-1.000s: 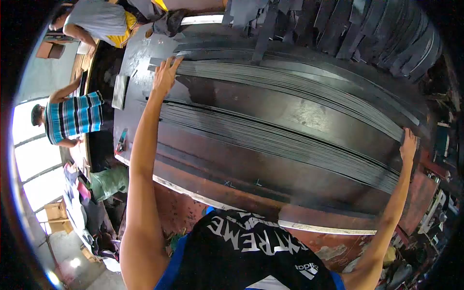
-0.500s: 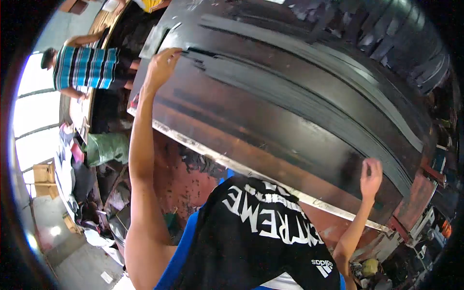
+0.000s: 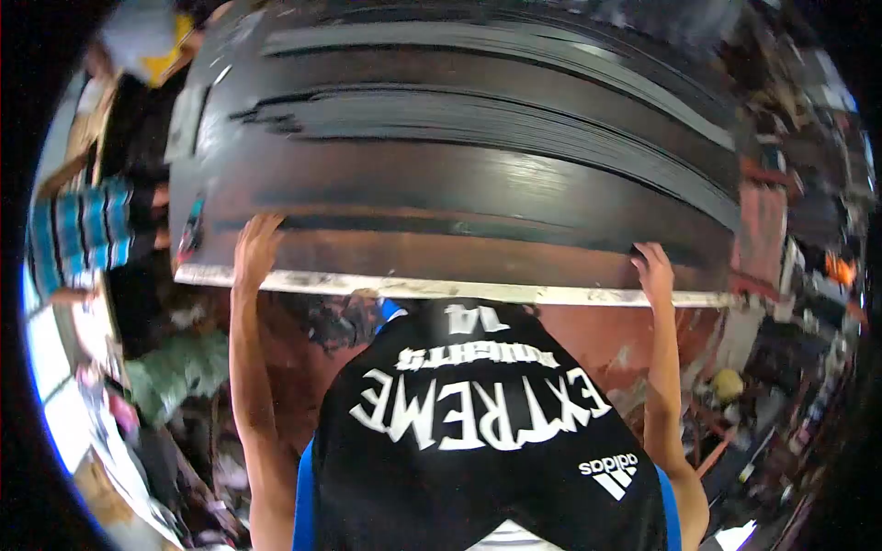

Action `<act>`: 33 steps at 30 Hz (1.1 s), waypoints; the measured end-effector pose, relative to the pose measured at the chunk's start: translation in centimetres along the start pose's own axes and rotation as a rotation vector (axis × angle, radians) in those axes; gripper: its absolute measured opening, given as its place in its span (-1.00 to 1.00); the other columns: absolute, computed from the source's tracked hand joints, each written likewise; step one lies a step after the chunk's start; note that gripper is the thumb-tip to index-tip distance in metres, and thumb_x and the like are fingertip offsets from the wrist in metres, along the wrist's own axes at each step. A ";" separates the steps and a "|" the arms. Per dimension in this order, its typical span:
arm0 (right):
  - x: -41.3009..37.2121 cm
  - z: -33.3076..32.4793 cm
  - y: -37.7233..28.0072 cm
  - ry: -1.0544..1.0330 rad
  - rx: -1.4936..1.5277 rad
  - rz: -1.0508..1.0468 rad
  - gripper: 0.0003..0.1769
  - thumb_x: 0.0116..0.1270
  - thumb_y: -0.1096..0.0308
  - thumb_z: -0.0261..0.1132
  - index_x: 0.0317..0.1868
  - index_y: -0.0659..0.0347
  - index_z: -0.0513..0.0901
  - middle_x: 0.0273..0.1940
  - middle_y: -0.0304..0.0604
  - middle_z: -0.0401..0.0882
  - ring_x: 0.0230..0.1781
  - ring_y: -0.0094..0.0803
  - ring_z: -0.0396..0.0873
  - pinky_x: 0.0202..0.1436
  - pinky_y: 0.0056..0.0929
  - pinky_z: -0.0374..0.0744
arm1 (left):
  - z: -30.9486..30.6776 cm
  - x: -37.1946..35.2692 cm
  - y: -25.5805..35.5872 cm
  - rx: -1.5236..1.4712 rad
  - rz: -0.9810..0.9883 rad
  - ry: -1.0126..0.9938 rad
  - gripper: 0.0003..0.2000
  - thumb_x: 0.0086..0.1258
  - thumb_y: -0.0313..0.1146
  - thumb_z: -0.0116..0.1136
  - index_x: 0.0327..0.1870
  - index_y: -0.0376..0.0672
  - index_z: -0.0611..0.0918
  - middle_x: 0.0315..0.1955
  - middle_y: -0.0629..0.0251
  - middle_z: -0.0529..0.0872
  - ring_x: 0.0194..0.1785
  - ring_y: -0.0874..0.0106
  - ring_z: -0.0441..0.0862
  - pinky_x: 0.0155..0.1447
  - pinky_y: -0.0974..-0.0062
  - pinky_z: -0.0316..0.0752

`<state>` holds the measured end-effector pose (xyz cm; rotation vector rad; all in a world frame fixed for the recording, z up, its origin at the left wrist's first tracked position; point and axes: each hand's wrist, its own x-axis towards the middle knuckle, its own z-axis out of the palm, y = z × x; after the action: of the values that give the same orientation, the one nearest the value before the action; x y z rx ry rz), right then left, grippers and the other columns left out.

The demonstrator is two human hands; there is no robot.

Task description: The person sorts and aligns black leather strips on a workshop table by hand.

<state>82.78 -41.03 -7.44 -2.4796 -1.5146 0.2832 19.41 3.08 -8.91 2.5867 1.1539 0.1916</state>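
Observation:
A long dark strip (image 3: 459,227) stretches across the near part of the dark tabletop (image 3: 542,188), between my two hands. At its left end, my left hand (image 3: 257,250) is closed on it, fingers together, just above the table's pale front edge (image 3: 413,286). My right hand (image 3: 653,271) bends its fingers at the strip's right end; the fingertips are small and slightly blurred. Farther back on the table lies a bundle of long grey-black strips (image 3: 459,119), its ragged ends toward the left. Another row of strips (image 3: 441,37) lies behind it.
A small tool with red and teal parts (image 3: 191,230) lies at the table's left end. A person in a blue striped shirt (image 3: 87,230) is beyond that end. A green sack (image 3: 175,376) is at lower left. Reddish metal framing (image 3: 763,230) adjoins the right end.
My left hand has come from the bundle's far left end down to the near edge. The view has turned and shifted, and the hands are now roughly level with each other.

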 end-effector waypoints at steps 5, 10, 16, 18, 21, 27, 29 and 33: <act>-0.1 -0.6 1.5 0.023 -0.107 0.041 -0.64 0.16 0.42 0.42 0.01 0.11 0.68 -0.11 -0.10 0.56 -0.02 -0.06 0.56 0.04 -0.17 0.56 | 0.5 0.1 -1.3 -0.127 -0.088 -0.090 -0.69 0.33 -0.44 0.18 0.10 -0.11 0.63 0.09 0.05 0.59 0.14 -0.03 0.53 0.20 0.10 0.43; -0.7 0.5 3.5 0.047 -0.041 0.089 -0.66 0.16 0.39 0.43 -0.03 0.09 0.65 -0.04 -0.13 0.53 0.03 -0.05 0.53 0.10 -0.14 0.54 | 0.3 0.1 -0.5 -0.002 0.067 -0.077 -0.69 0.34 -0.41 0.24 0.11 -0.14 0.61 0.09 0.06 0.59 0.13 -0.03 0.53 0.17 0.09 0.46; -0.1 -0.1 4.0 -0.011 0.025 0.086 -0.64 0.13 0.38 0.47 -0.04 0.07 0.61 -0.04 -0.14 0.50 0.06 -0.06 0.49 0.18 -0.12 0.48 | -0.6 1.5 2.3 0.015 0.111 -0.143 -0.59 0.12 -0.51 0.35 0.05 -0.17 0.60 -0.05 0.06 0.62 0.06 -0.01 0.54 0.13 0.11 0.44; 0.2 -0.7 4.0 -0.061 0.057 0.083 -0.63 0.10 0.38 0.49 -0.07 0.07 0.60 -0.04 -0.14 0.50 0.05 -0.08 0.47 0.19 -0.13 0.46 | -0.6 1.8 2.0 0.031 0.127 -0.142 -0.61 0.09 -0.51 0.37 -0.01 -0.20 0.59 -0.09 0.08 0.62 0.03 0.00 0.54 0.12 0.11 0.43; 0.0 -1.1 4.1 -0.075 0.033 0.113 -0.63 0.08 0.38 0.49 -0.08 0.06 0.61 -0.06 -0.19 0.52 0.02 -0.10 0.48 0.17 -0.14 0.45 | -0.6 2.5 2.0 0.059 0.117 -0.126 -0.65 0.01 -0.52 0.41 -0.17 -0.25 0.55 -0.18 0.10 0.60 -0.04 0.03 0.54 0.08 0.12 0.41; -2.3 -2.4 7.9 0.029 -0.105 0.049 -0.81 0.18 0.35 0.41 -0.17 0.03 0.67 -0.20 -0.26 0.58 -0.01 -0.16 0.48 0.18 -0.17 0.41 | -0.7 2.1 0.1 0.101 0.139 -0.189 -0.71 0.12 -0.38 0.43 -0.20 -0.24 0.59 -0.30 0.11 0.67 -0.16 0.07 0.60 0.01 0.23 0.40; -2.1 -3.9 8.7 0.056 -0.145 0.073 -0.88 0.23 0.34 0.36 -0.21 0.04 0.69 -0.22 -0.24 0.58 -0.02 -0.17 0.48 0.19 -0.18 0.40 | -0.7 3.4 0.3 0.025 0.169 -0.225 -0.77 0.22 -0.33 0.38 -0.23 -0.25 0.61 -0.33 0.08 0.69 -0.21 0.07 0.63 -0.01 0.21 0.44; 0.8 -6.7 11.1 0.197 -0.264 0.158 -0.90 0.25 0.35 0.32 -0.22 0.04 0.70 -0.20 -0.25 0.56 -0.02 -0.19 0.49 0.18 -0.20 0.42 | -1.0 7.5 4.7 -0.113 0.079 -0.090 -0.81 0.30 -0.34 0.34 -0.24 -0.27 0.64 -0.33 0.07 0.69 -0.20 0.07 0.64 -0.05 0.21 0.50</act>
<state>94.46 -45.88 -4.22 -2.7387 -1.3552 -0.1432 27.44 5.89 -6.43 2.5158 0.9826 0.1515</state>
